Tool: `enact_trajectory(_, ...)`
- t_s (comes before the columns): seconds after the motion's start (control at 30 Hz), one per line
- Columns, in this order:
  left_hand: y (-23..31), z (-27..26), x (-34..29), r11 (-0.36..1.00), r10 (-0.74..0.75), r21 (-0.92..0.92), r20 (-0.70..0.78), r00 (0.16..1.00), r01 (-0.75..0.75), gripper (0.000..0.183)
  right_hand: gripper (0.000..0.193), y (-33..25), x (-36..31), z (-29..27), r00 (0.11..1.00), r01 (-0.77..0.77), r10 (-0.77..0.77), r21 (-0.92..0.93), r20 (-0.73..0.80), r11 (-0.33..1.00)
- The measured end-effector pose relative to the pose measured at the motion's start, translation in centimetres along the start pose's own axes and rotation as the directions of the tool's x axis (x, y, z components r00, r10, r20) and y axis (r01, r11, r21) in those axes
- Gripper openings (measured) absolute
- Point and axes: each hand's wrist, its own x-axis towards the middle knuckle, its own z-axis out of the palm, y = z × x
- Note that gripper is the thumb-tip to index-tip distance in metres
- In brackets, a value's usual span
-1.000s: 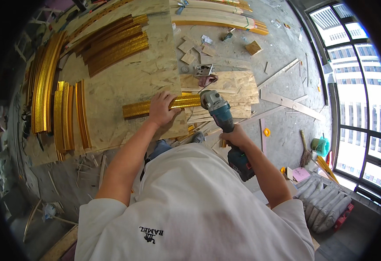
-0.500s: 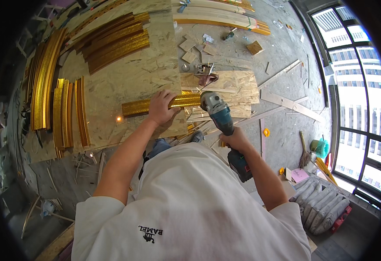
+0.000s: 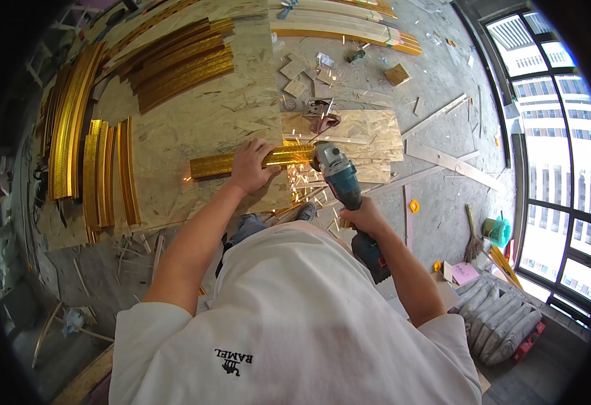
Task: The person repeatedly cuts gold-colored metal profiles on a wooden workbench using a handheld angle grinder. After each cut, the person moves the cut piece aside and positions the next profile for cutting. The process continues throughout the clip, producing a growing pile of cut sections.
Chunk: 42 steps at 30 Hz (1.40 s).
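My left hand (image 3: 251, 167) is wrapped over a gold patterned trim strip (image 3: 212, 167), pressing it onto a chipboard work surface (image 3: 174, 131). The strip's right end sticks out past the board's edge. In my right hand (image 3: 365, 214) is a teal cordless angle grinder (image 3: 342, 181), gripped round its handle. Its head meets the strip's right end, and sparks (image 3: 301, 160) spray from the contact. The cutting disc itself is mostly hidden behind the guard.
More gold strips (image 3: 68, 128) lie at the left of the board, with a stack of gold strips (image 3: 184, 71) farther back. Wood offcuts (image 3: 295, 88) and a circular saw (image 3: 322, 120) lie beyond the grinder. Grey sacks (image 3: 505, 327) lie at the right, near a broom (image 3: 473, 236).
A burst of sparks now flies around the strip's right end and falls below it; earlier only a glint showed. The grinder has shifted very slightly; my left hand stays in place.
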Motion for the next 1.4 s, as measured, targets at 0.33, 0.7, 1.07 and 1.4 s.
enact_trajectory(0.33,-0.1,0.0,-0.1,1.000,-0.014,-0.006,0.017,1.000,0.014,0.057,0.023,0.0,0.0,0.3,1.000,0.002,-0.002,-0.033,0.003,0.999)
enact_trajectory(0.7,0.1,-0.2,0.0,1.000,-0.010,-0.001,0.019,1.000,0.010,0.057,0.028,-0.2,-0.2,1.2,1.000,0.008,-0.010,-0.074,-0.019,0.997)
enact_trajectory(1.07,0.5,-0.6,0.1,0.999,-0.013,-0.032,0.032,0.999,0.014,0.054,0.031,0.4,0.2,2.0,0.998,0.024,-0.030,-0.107,-0.062,0.994)
enact_trajectory(1.4,0.0,-0.3,0.1,1.000,0.014,-0.014,0.021,1.000,-0.014,0.055,0.029,-1.1,-0.3,2.2,0.998,0.003,-0.008,-0.079,-0.061,0.997)
